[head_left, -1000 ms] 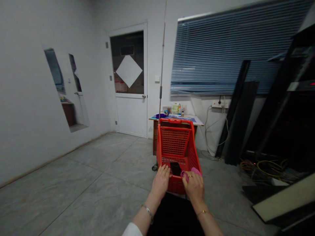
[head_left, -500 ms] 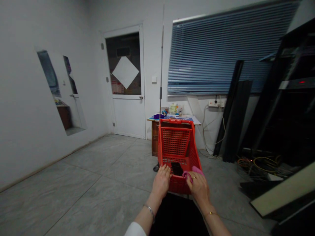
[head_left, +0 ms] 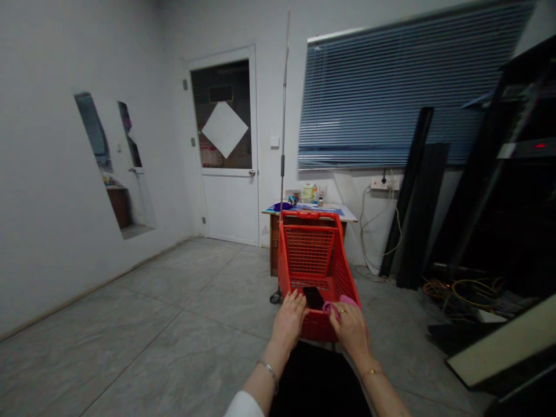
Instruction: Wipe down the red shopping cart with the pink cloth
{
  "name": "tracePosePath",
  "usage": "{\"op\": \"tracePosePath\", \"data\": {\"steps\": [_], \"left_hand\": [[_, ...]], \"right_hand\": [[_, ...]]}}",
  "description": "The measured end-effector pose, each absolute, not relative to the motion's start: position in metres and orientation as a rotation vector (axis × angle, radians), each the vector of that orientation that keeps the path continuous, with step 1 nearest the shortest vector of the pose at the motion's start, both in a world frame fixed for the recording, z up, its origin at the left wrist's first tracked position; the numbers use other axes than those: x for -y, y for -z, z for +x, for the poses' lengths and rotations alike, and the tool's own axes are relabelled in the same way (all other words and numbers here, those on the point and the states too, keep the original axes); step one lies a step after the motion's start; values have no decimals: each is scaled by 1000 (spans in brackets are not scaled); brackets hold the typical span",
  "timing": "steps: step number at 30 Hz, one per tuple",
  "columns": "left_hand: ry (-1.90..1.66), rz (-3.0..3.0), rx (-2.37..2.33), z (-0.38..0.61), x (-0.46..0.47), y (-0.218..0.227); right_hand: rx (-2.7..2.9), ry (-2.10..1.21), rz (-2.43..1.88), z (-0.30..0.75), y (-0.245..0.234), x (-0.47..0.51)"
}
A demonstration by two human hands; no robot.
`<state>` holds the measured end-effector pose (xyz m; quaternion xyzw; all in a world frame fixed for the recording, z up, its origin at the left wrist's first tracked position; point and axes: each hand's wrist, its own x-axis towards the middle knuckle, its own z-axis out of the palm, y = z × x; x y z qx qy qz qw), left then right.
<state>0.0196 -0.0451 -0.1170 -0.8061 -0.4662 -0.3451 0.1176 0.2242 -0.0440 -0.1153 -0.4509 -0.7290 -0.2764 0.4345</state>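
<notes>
A red plastic shopping cart stands on the tiled floor straight in front of me. My left hand grips the near rim of the cart at its left. My right hand rests on the same rim at the right, closed on a pink cloth. A flat black object lies inside the cart between my hands. A thin metal pole rises from the cart's far left corner.
A small wooden table with bottles and papers stands past the cart under a blue window blind. A white door is at the left. Black panels and a dark rack with cables fill the right side.
Both hands keep their hold on the cart rim. The view shifted slightly; the cart and table appear a little nearer.
</notes>
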Motion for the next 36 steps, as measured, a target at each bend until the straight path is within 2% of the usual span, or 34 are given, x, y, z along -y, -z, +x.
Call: {"op": "tracePosePath", "data": {"steps": [8,20,28,36], "left_hand": [[1027,-2392,1438,32,33,127],[1004,-2487,1453,20,20,126],[1012,-2498,1500,21,20,122],[1015,-2545,1536,24,16,123]], "right_hand": [[1725,684,-1241,223,116,39],[1817,654,-1134,243,108,38],[1739,669,-1183,195,119,39],[1808,657,-1142,250,114,34]]}}
